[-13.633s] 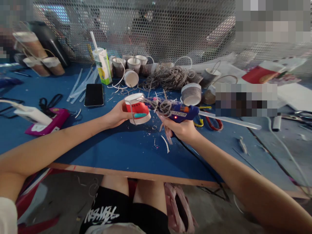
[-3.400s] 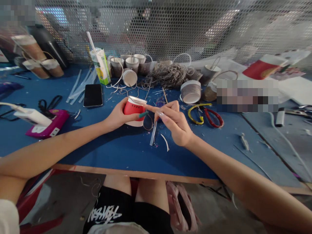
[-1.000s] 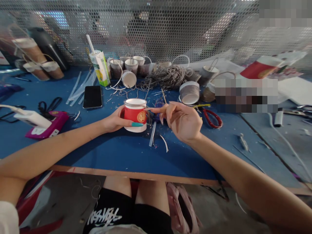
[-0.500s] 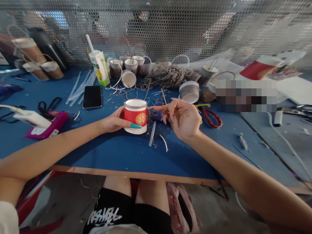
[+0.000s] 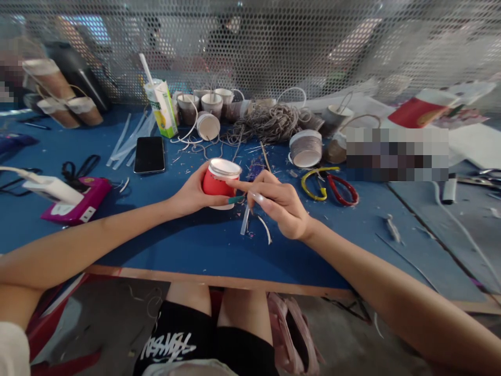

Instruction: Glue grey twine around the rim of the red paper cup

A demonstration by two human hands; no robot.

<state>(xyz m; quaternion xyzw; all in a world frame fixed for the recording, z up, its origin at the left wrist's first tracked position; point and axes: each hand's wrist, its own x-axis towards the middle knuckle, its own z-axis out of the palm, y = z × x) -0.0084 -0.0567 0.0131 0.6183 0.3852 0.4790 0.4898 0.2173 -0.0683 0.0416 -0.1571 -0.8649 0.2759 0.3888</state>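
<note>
My left hand [image 5: 195,193] is wrapped around a small red and white paper cup [image 5: 215,183], held slightly tilted above the table. Grey cord runs around the cup just under its white rim. My right hand [image 5: 279,203] is at the cup's right side, its index finger stretched out and touching the cup below the rim. Its thumb reaches forward too, while the other fingers are bent and partly hidden; nothing shows in its grasp. On the table below the hands lie a clear glue stick [image 5: 245,221] and a curved white scrap [image 5: 264,230].
Pliers with red and yellow handles [image 5: 343,190] lie to the right. Behind are a tangle of grey cord [image 5: 274,122], cord-wrapped cups [image 5: 306,148] and a drink carton [image 5: 160,107]. A phone [image 5: 149,155] and a purple power strip [image 5: 78,201] are on the left.
My right hand has come left and its index finger now rests against the cup. The cup has turned and tilted in my left hand, and its gold emblem is out of sight.
</note>
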